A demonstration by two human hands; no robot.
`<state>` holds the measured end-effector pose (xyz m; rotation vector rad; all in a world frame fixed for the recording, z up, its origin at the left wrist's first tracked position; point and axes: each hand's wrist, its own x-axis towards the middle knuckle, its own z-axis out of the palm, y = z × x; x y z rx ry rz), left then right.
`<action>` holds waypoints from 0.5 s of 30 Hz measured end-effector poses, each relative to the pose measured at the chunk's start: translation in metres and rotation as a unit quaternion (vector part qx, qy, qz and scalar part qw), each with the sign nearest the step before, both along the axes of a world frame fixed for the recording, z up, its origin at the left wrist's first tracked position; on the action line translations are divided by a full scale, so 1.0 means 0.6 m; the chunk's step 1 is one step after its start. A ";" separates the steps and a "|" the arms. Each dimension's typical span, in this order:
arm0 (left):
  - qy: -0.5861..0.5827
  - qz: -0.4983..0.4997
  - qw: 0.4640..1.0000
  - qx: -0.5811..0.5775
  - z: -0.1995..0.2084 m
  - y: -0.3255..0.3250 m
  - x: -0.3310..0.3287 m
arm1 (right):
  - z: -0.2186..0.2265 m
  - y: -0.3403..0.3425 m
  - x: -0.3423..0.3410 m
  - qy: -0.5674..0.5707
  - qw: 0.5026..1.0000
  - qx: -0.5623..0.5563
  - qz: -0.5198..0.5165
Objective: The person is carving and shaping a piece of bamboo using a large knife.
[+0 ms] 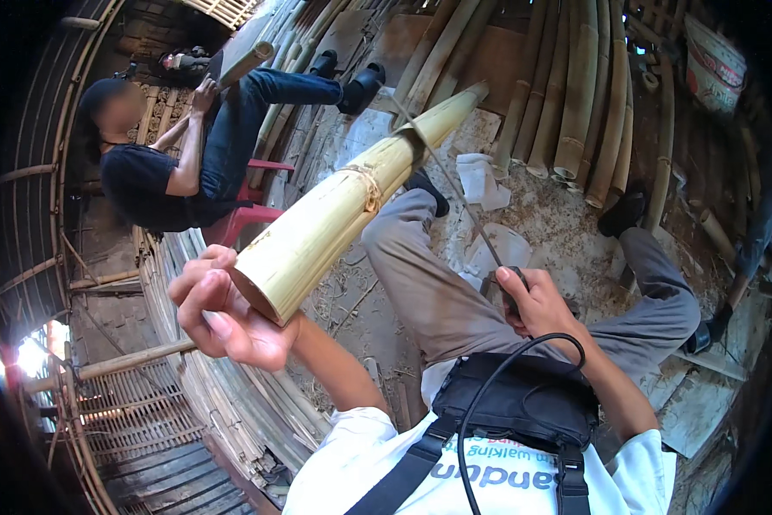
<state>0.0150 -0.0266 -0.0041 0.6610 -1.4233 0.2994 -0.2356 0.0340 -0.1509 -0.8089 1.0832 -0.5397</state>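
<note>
A thick, pale bamboo pole (321, 227) slants up and away from my left side, with a rough node ring partway along it. My left hand (227, 313) supports its near end, fingers curled around the edge of the cut end. My right hand (536, 305) is closed on the dark handle of a long knife (465, 204), thumb along the top. The thin blade reaches up and left, crossing the pole beyond the node. Whether the edge bites into the bamboo there, I cannot tell.
A person (163, 163) sits at left on a red plastic chair (253, 202), holding another bamboo piece (247, 64). Several bamboo poles (575, 103) lie ahead; long strips (223, 378) run along the left. A white bucket (714, 69) stands far right. A black cable (472, 403) crosses my chest bag.
</note>
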 end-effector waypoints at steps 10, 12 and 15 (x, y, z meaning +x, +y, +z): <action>0.201 0.301 0.928 0.089 0.055 -0.044 -0.006 | 0.049 0.005 0.031 0.020 0.987 -0.158 0.033; 0.233 0.308 0.920 0.064 0.060 -0.054 -0.006 | 0.058 0.002 0.033 0.011 0.984 -0.174 0.032; 0.208 0.297 0.932 0.022 0.059 -0.063 -0.010 | 0.070 0.005 0.033 0.003 0.959 -0.280 0.037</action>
